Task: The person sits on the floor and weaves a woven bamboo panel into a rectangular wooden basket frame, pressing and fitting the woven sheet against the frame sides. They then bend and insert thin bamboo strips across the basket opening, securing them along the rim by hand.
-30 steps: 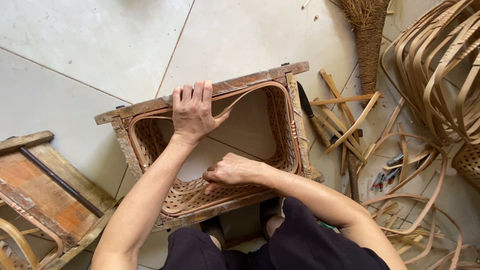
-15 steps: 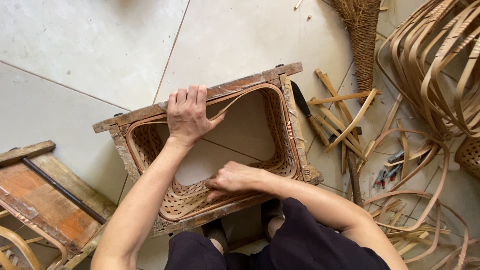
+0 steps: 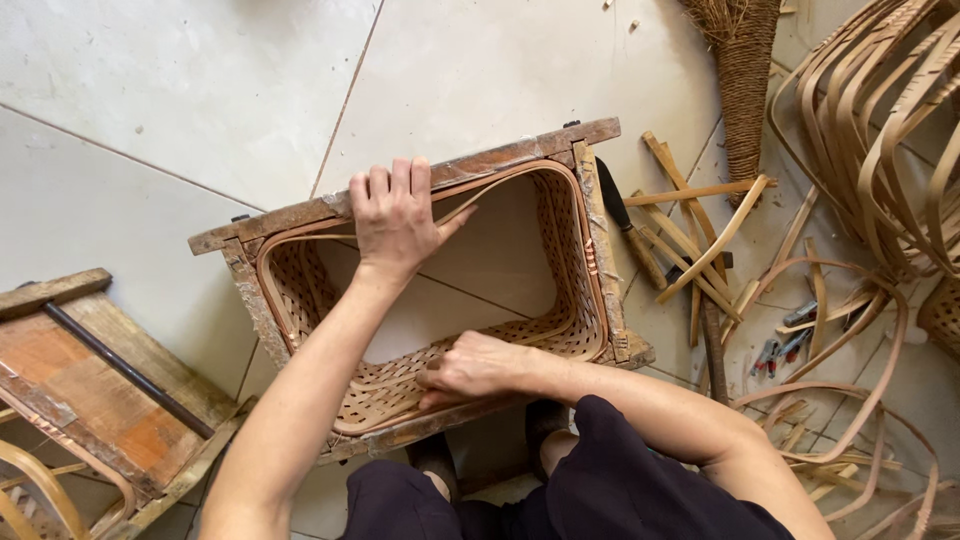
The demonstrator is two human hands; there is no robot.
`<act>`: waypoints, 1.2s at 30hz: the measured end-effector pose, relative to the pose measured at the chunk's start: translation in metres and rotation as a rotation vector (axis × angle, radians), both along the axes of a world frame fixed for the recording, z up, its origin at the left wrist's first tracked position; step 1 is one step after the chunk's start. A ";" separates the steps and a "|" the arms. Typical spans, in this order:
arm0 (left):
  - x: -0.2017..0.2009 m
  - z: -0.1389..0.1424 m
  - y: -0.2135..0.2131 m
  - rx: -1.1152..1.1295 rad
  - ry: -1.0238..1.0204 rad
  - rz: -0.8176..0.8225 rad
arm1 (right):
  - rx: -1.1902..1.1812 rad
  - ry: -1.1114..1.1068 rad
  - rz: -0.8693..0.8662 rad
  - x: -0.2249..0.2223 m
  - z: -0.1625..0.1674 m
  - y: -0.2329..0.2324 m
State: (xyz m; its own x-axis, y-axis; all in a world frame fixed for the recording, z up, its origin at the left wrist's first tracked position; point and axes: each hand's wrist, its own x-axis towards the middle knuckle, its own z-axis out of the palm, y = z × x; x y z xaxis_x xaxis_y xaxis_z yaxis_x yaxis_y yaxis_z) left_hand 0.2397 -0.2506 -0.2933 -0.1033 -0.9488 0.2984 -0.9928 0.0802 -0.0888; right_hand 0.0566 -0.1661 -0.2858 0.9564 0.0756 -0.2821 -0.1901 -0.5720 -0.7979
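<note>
Since the earlier frame the right hand (image 3: 478, 368) has slid a little further left along the near wall of the woven basket (image 3: 570, 300), while the left hand (image 3: 398, 212) keeps its place on the far rail; the frame itself has hardly shifted.

Nearest the person, the right hand lies low against the inner weave of the near side, fingers curled and pressing on the cane there (whether it pinches a strand I cannot tell). The basket is an open, bottomless rectangle of tan lattice weave, lined with a smooth bent cane rim (image 3: 592, 262) and set inside a worn wooden frame (image 3: 520, 150) that stands on the tiled floor (image 3: 200, 90), just in front of the person's knees. Pale tile shows through its middle.

Further off, the left hand rests palm down over the far rail, fingers spread flat and thumb stretched right along a loose cane strip, forearm reaching straight across the opening.

To the right lie split wooden sticks (image 3: 690, 240), a dark-handled knife (image 3: 628, 222) and loose cane coils (image 3: 880, 130); a wooden stool (image 3: 90, 390) sits at the left.
</note>
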 end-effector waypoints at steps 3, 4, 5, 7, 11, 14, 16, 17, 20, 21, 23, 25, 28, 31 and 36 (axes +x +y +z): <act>0.007 -0.009 -0.005 0.043 0.074 -0.047 | -0.002 -0.153 -0.049 0.005 -0.010 -0.006; 0.008 -0.011 -0.005 0.016 0.072 -0.056 | -0.036 -0.196 -0.049 0.006 -0.012 -0.008; 0.009 -0.013 -0.005 -0.012 0.075 -0.064 | -0.070 -0.236 -0.048 0.007 -0.015 -0.009; 0.011 -0.014 -0.007 -0.039 0.084 -0.082 | -0.079 -0.257 -0.055 0.010 -0.017 -0.011; 0.015 -0.014 -0.015 -0.024 0.105 -0.131 | -0.087 -0.231 -0.037 0.010 -0.016 -0.010; 0.017 -0.014 -0.020 0.007 0.116 -0.164 | -0.068 -0.219 -0.044 0.005 -0.016 -0.007; 0.018 -0.014 -0.023 0.036 0.124 -0.185 | -0.064 -0.175 -0.049 0.004 -0.018 -0.003; 0.019 -0.014 -0.025 0.053 0.128 -0.197 | -0.059 -0.154 -0.050 0.004 -0.019 -0.001; 0.020 -0.008 -0.028 0.103 0.157 -0.200 | 0.006 -0.139 -0.030 0.006 -0.014 -0.001; 0.020 -0.003 -0.027 0.110 0.166 -0.194 | -0.030 -0.094 -0.016 0.004 -0.008 -0.004; 0.018 0.011 -0.014 0.008 0.184 -0.156 | -0.118 -0.003 0.007 -0.008 0.008 -0.018; 0.008 0.027 0.019 -0.093 0.179 -0.149 | -0.318 -0.250 -0.080 -0.040 0.030 -0.048; -0.028 0.052 0.107 -0.021 0.459 -0.187 | -0.527 0.151 0.205 -0.104 0.062 -0.094; -0.057 0.060 0.172 0.467 0.811 -0.121 | -0.605 0.160 0.321 -0.131 0.073 -0.105; -0.067 0.052 0.186 0.413 0.925 -0.060 | -0.435 0.150 0.343 -0.132 0.068 -0.109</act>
